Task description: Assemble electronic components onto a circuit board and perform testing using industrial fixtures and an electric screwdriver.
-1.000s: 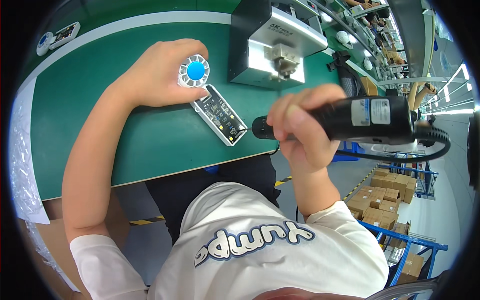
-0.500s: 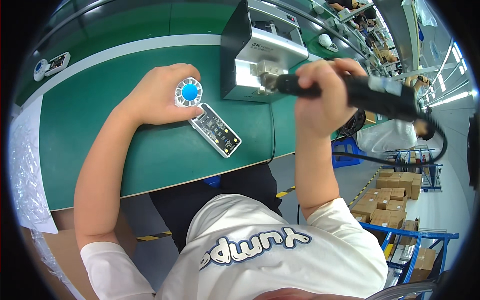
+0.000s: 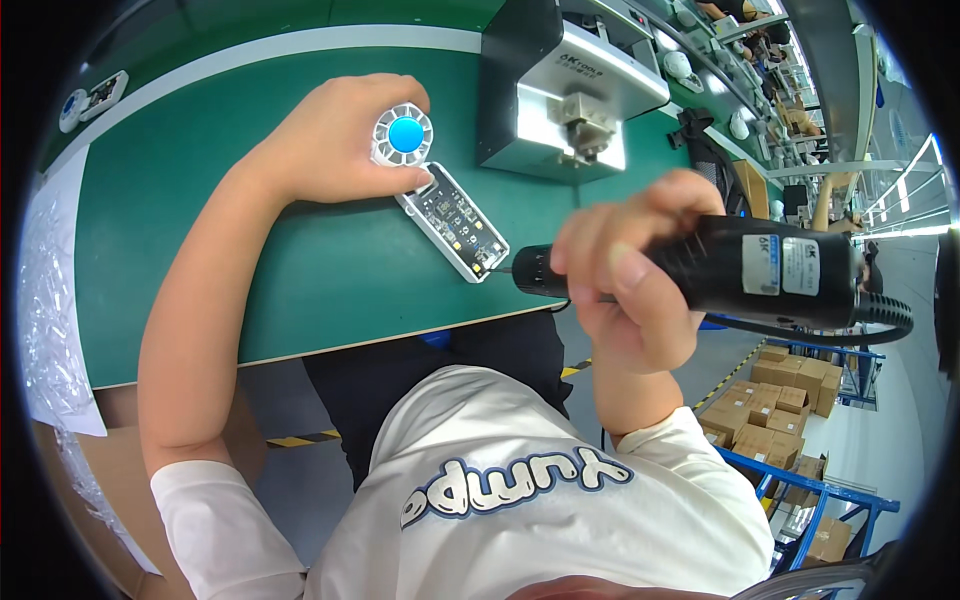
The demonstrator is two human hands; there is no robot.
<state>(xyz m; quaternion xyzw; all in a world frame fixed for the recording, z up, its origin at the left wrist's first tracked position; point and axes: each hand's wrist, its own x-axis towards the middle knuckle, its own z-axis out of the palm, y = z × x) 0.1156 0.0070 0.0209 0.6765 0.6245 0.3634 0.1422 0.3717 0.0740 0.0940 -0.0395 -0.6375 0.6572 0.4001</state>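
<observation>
My left hand (image 3: 335,140) is closed around the round head of a white handheld device (image 3: 458,222), whose blue disc (image 3: 406,134) faces up. The device's body slants down to the right over the bench, its dark circuit board exposed. My left thumb presses beside the upper end of the board. In my right hand (image 3: 640,275) is a black electric screwdriver (image 3: 720,260), held nearly level with its cord trailing from the right end. Its thin bit reaches the device's lower corner; whether it touches there I cannot tell.
A metal screw feeder (image 3: 570,105) stands on the green bench (image 3: 330,270) beyond my hands. Another white device (image 3: 100,95) lies at the far left. Clear plastic wrap (image 3: 50,330) hangs at the left edge. Cardboard boxes (image 3: 765,410) and a blue rack (image 3: 820,490) are at right.
The screwdriver has come away from the screw feeder, toward me, and its bit is now at the device's lower corner. The left hand and device sit slightly higher and further right in view.
</observation>
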